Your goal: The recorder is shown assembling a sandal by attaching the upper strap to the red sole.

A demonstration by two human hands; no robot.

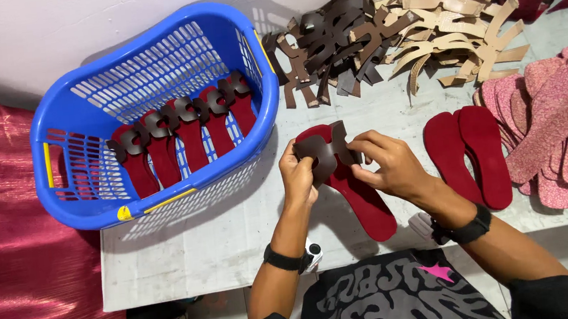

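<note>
Both hands, left hand and right hand, pinched the dark brown cut-out strap over the red felt-like insole, steadying it, with the blue plastic basket at ten o'clock.

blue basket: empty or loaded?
Partly loaded. The blue basket holds a row of red soles with dark straps along its bottom; the upper part is unfilled.

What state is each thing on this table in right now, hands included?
Left hand: gripping the dark brown strap.
Right hand: gripping the strap's other side.
Dark brown strap: held over the red insole's front.
Red insole: lying flat on the table.
Blue basket: upright, holding a row of strapped red insoles.
Pair of red insoles: flat, without straps.
</note>
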